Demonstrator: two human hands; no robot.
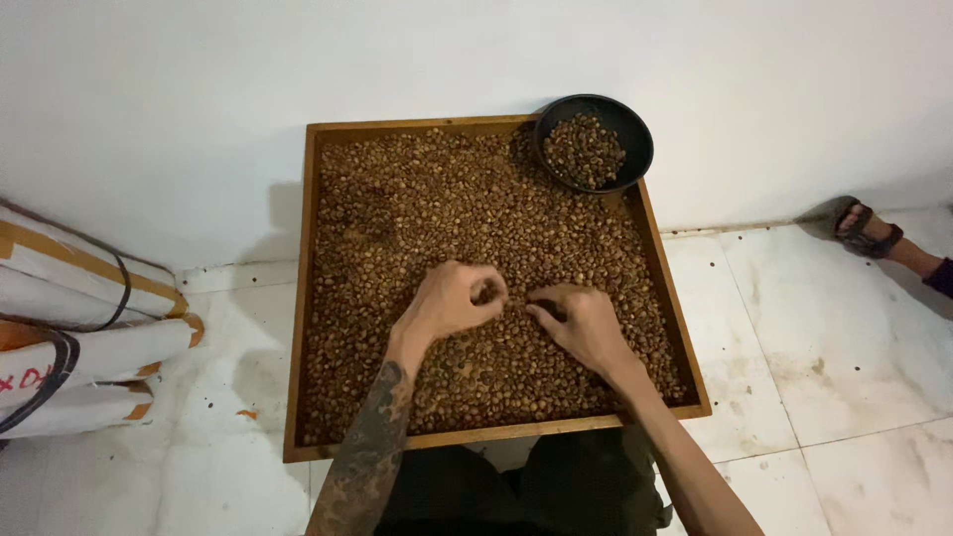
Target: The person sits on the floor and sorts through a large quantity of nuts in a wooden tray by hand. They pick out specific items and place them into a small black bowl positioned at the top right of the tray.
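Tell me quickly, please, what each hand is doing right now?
Left hand: fingers curled, pinching brown beans in the wooden tray.
Right hand: fingers bent down onto the beans; a grip cannot be told.

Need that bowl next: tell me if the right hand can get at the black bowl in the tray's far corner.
Probably yes: the right hand rests on the beans mid-tray, and only open beans lie between it and the black bowl.

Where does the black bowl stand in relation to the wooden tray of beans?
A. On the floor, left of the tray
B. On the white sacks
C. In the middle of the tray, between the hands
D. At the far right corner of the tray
D: the black bowl, partly filled with beans, sits at the far right corner of the wooden tray, beyond both hands.
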